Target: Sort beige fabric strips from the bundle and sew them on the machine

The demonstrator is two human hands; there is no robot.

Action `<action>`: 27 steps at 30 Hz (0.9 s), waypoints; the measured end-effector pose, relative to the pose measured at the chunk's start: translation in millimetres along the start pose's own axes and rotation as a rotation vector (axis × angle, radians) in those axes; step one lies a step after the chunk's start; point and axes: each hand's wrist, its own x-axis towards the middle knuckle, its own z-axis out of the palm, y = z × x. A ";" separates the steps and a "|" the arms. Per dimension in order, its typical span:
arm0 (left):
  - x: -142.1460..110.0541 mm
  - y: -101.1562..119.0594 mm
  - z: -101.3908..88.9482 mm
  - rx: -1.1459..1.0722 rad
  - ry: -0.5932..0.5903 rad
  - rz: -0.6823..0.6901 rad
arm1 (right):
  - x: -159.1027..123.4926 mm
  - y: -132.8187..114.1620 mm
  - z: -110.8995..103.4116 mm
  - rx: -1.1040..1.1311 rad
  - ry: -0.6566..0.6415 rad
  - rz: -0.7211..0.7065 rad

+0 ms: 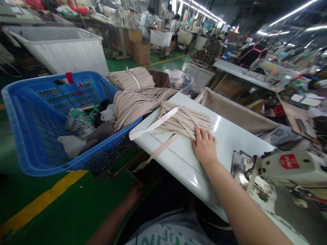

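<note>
Sewing floor: right hand (204, 146) flat on beige strips (178, 120)

Green-painted factory floor (63, 211) runs beneath a white sewing desk (176, 163), with a co-worker (146, 23) standing at a far station. On the desk, the beige strips lie in a loose, fanned bundle, gathered by a white paper band (155, 124) with handwriting on it. One loose strip (163, 148) runs off over the desk edge. The right hand's fingers (201, 134) are slightly spread and pressed flat on the bundle's near end, pinching nothing; that flat press looks meant to keep the pile from sliding. The left hand (133, 196) hangs low past the desk edge, blurred, so I cannot tell how its fingers stand, and nothing shows in it. Left of the desk, a blue plastic crate (43, 80) holds bagged scraps (79, 124). Just beyond it lie a heavier heap of strips (138, 105) and a banded bundle (130, 80), placed close to the desk, seemingly for easy reach. A sewing machine head (293, 166) sits at the right, near the hand.
</note>
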 end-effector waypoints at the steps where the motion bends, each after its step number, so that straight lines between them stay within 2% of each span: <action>1: -4.1 0.3 1.0 -0.003 -0.013 0.039 | -4.8 -3.1 -4.2 -0.003 -0.010 0.006; 3: -10.1 9.1 0.0 -0.018 -0.022 0.125 | -14.6 -9.5 -12.3 -0.004 -0.016 0.020; 5: -16.8 32.2 -5.3 -0.037 -0.028 0.229 | -23.3 -14.9 -18.7 0.010 -0.003 0.035; 8: -34.6 91.9 -20.0 -0.105 -0.142 0.400 | -32.6 -17.6 -24.2 0.069 0.033 0.055; 10: -50.7 138.3 -29.8 -0.154 -0.325 0.547 | -36.8 -15.9 -25.6 0.129 0.047 0.066; 12: -65.5 179.6 -34.2 -0.258 -0.456 0.616 | -40.3 -12.9 -26.7 0.194 0.034 0.059; 15: -78.1 221.9 -27.6 -0.580 -0.582 0.551 | -45.4 -9.2 -30.6 0.234 -0.010 0.023; 17: -79.4 238.5 -17.9 -0.786 -0.578 0.477 | -48.3 -7.7 -34.9 0.230 -0.029 0.011; 22: -69.8 262.6 0.7 -1.111 -0.477 0.300 | -53.1 -4.5 -49.1 0.220 -0.017 0.007; 27: -57.0 280.0 8.2 -1.248 -0.447 0.221 | -63.4 -13.2 -63.9 0.097 0.021 -0.057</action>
